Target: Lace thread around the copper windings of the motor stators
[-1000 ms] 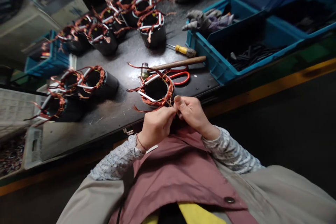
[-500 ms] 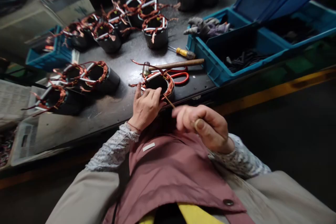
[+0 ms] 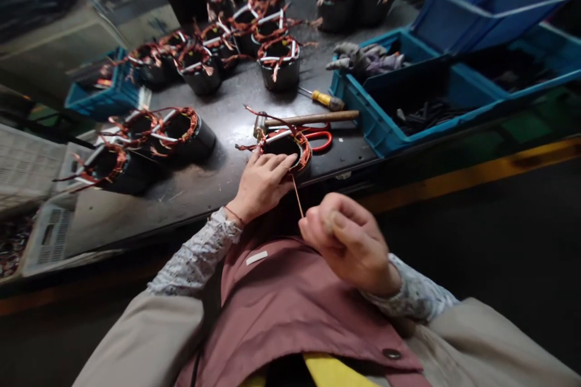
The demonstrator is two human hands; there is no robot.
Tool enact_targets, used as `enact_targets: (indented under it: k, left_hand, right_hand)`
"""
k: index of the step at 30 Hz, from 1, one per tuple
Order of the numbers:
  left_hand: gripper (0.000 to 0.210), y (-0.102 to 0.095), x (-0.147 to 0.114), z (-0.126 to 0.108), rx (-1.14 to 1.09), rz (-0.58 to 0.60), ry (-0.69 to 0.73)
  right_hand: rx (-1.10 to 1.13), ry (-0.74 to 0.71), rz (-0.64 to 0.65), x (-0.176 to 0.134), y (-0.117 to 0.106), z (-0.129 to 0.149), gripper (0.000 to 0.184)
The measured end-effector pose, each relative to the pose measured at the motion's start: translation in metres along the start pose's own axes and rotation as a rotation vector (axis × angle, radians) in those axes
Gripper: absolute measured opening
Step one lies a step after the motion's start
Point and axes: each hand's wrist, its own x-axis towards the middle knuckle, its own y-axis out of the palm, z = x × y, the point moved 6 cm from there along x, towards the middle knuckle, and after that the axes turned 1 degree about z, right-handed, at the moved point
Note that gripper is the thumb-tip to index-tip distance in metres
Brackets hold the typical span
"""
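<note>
One hand, the left hand [image 3: 264, 184], lies palm down, fingers a bit spread, on the rim of the wire coil [image 3: 306, 155] near the edge of the table [image 3: 181, 184]. The right hand [image 3: 351, 245], curled like a fist, holds a thin string [image 3: 298, 196] pulled straight from the coil.

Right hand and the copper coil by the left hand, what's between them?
In the head view, a thin cord spans the gap, running from the right hand to the near rim of the copper coil, beside the left hand.
</note>
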Motion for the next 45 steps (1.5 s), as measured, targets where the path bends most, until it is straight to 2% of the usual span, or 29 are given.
enact_targets:
  k: [2, 4, 6, 7, 10, 14, 17, 19, 23, 24, 25, 27, 28, 29, 32, 34, 37, 40, 43, 45]
  left_hand:
    - [0.05, -0.008, -0.005, -0.003, 0.082, -0.031, 0.017]
    - [0.042, -0.016, -0.014, -0.005, 0.17, -0.061, 0.004]
    - [0.033, -0.022, -0.023, -0.004, 0.21, -0.05, 0.022]
    - [0.032, -0.024, -0.025, -0.003, 0.207, -0.027, 0.042]
    - [0.035, -0.032, -0.02, 0.005, 0.18, 0.07, 0.094]
    - [0.024, -0.035, 0.008, 0.016, 0.219, 0.249, 0.207]
    - [0.026, -0.036, 0.019, 0.025, 0.277, 0.253, 0.291]
    - [0.026, -0.034, 0.013, 0.038, 0.301, 0.229, 0.308]
    - [0.024, -0.018, -0.027, 0.067, 0.237, 0.348, 0.362]
    - [0.023, -0.019, -0.035, 0.074, 0.213, 0.335, 0.346]
    - [0.022, -0.024, -0.039, 0.081, 0.192, 0.274, 0.289]
    - [0.019, -0.044, -0.036, 0.096, 0.123, 0.021, 0.085]
    - [0.017, -0.051, -0.031, 0.099, 0.074, -0.068, 0.032]
    - [0.017, -0.053, -0.022, 0.096, 0.016, -0.08, 0.054]
    - [0.02, -0.035, 0.006, 0.07, -0.142, 0.144, 0.388]
    - [0.023, -0.025, 0.018, 0.06, -0.183, 0.226, 0.501]
    - [0.032, -0.016, 0.022, 0.063, -0.102, 0.266, 0.496]
    - [0.036, -0.017, 0.014, 0.075, -0.052, 0.283, 0.478]
    - [0.039, -0.034, 0.004, 0.08, -0.133, 0.223, 0.465]
    - [0.037, -0.05, -0.002, 0.076, -0.153, 0.119, 0.359]
  right_hand:
    - [-0.195, -0.146, -0.015, 0.005, -0.012, 0.021, 0.022]
    - [-0.471, -0.253, -0.078, 0.013, -0.029, 0.032, 0.016]
    - [-0.745, -0.278, -0.141, 0.024, -0.047, 0.028, 0.006]
    - [-0.868, -0.271, -0.147, 0.03, -0.054, 0.022, 0.011]
    - [-1.188, -0.322, -0.033, 0.048, -0.06, -0.001, 0.028]
    - [-1.441, -0.432, 0.171, 0.058, -0.059, -0.021, 0.031]
    - [-1.568, -0.414, 0.207, 0.059, -0.065, -0.024, 0.031]
    - [-1.595, -0.403, 0.208, 0.058, -0.068, -0.023, 0.032]
    - [-1.502, -0.385, 0.222, 0.06, -0.069, -0.021, 0.029]
    - [-1.467, -0.386, 0.234, 0.06, -0.07, -0.021, 0.028]
    - [-1.434, -0.384, 0.248, 0.061, -0.07, -0.021, 0.028]
    - [-1.375, -0.371, 0.28, 0.061, -0.072, -0.023, 0.028]
    - [-1.354, -0.365, 0.291, 0.062, -0.073, -0.024, 0.028]
    - [-1.338, -0.358, 0.297, 0.062, -0.073, -0.024, 0.027]
    - [-1.35, -0.337, 0.28, 0.066, -0.074, -0.023, 0.023]
    - [-1.412, -0.335, 0.25, 0.068, -0.071, -0.022, 0.021]
    - [-1.482, -0.373, 0.225, 0.069, -0.067, -0.02, 0.019]
    - [-1.482, -0.402, 0.205, 0.068, -0.067, -0.019, 0.02]
    - [-1.432, -0.392, 0.207, 0.068, -0.07, -0.022, 0.022]
    - [-1.403, -0.371, 0.201, 0.067, -0.071, -0.023, 0.022]
